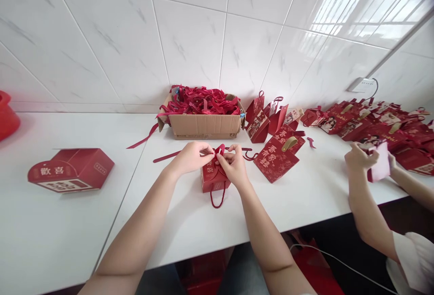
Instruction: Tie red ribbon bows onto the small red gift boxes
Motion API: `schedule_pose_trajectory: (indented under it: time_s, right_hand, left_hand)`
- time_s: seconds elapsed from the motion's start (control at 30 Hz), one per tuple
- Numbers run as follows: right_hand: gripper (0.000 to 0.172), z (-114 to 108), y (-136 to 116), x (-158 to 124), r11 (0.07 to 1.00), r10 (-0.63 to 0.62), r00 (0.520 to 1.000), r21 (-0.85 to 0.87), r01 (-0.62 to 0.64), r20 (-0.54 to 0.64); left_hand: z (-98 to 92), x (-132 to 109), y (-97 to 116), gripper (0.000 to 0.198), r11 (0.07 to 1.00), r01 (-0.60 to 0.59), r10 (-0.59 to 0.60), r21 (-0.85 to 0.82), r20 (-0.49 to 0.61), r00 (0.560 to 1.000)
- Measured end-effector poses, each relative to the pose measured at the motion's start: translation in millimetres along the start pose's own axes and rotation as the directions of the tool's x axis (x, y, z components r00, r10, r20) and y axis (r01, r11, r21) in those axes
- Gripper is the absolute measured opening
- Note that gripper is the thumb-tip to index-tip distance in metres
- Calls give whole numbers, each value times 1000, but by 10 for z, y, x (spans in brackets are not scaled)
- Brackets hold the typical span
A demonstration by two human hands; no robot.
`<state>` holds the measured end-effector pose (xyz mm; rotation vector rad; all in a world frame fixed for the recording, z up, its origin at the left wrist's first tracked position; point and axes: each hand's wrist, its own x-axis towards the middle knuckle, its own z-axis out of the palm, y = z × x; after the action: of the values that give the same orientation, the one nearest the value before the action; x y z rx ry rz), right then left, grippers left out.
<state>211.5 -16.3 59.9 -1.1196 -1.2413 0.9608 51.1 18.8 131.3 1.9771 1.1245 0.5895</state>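
Observation:
In front of me a small red gift box (216,181) stands on the white table, its dark red cord handle (217,198) hanging toward me. At its top is a red ribbon (221,149) looped into what looks like a bow. My left hand (195,155) pinches the ribbon from the left, thumb against forefinger. My right hand (233,164) grips the ribbon's other side with closed fingers, just over the box's right edge. Parts of the ribbon are hidden by my fingertips. A flat red strip (166,156) lies on the table behind my left hand.
A cardboard box (205,126) heaped with red ribbons (203,100) stands against the wall. Several red gift bags (276,157) are to its right, with a larger pile (369,121) beyond. A red box (73,168) lies at left. A co-worker's hands (364,159) hold a box at right.

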Motion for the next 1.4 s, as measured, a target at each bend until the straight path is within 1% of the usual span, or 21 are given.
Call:
schedule_pose_trajectory:
  time_s: [0.07,0.27,0.37,0.47,0.63,0.73,0.9,0.97,1.07,1.17,1.23,1.3,1.4]
  right_hand:
    - [35,-2,4,7,1000,-26,1000,-10,26,-6]
    - [29,-8,-39,-4,997,-32,999,-75,32,0]
    - [23,-3,-49,-9,990,-55,998,-135,49,-36]
    - [20,3,-42,-9,985,-74,995,-158,62,-73]
    - [20,11,-31,-11,983,-85,993,-170,71,-80]
    - [19,3,-37,-8,976,-89,994,-206,73,-70]
    - [22,-46,-51,18,933,-105,993,-353,78,-58]
    - [22,-70,-52,30,926,-117,992,-365,92,-45]
    - [20,-101,-48,40,920,-116,993,-377,109,5]
    - [16,-123,-39,39,906,-126,991,-401,136,50]
    - [13,-133,-36,34,900,-141,988,-408,152,57]
    - [13,-139,-43,26,912,-112,992,-391,125,57]
    - [15,-146,-81,13,944,12,998,-331,6,54]
  left_hand:
    - [28,5,0,11,1000,-23,23,-19,19,1000]
    - [88,58,-43,28,990,-14,19,-144,37,999]
    - [88,77,-63,28,994,-20,23,-111,28,999]
    - [86,80,-63,28,997,-22,23,-76,14,1000]
    - [74,66,-50,30,997,-25,27,-67,34,999]
    - [59,56,-52,30,999,-32,33,-41,22,999]
    - [48,56,-70,31,1000,-26,26,0,8,1000]
    - [57,63,-77,30,1000,-22,23,5,-8,1000]
    - [74,73,-85,29,999,-32,32,9,-26,999]
    - [79,74,-86,30,999,-45,46,16,-28,999]
    - [74,68,-82,30,999,-53,53,14,-19,998]
    - [66,59,-70,29,999,-54,54,9,-5,999]
    - [57,44,-46,28,998,-54,54,12,3,999]
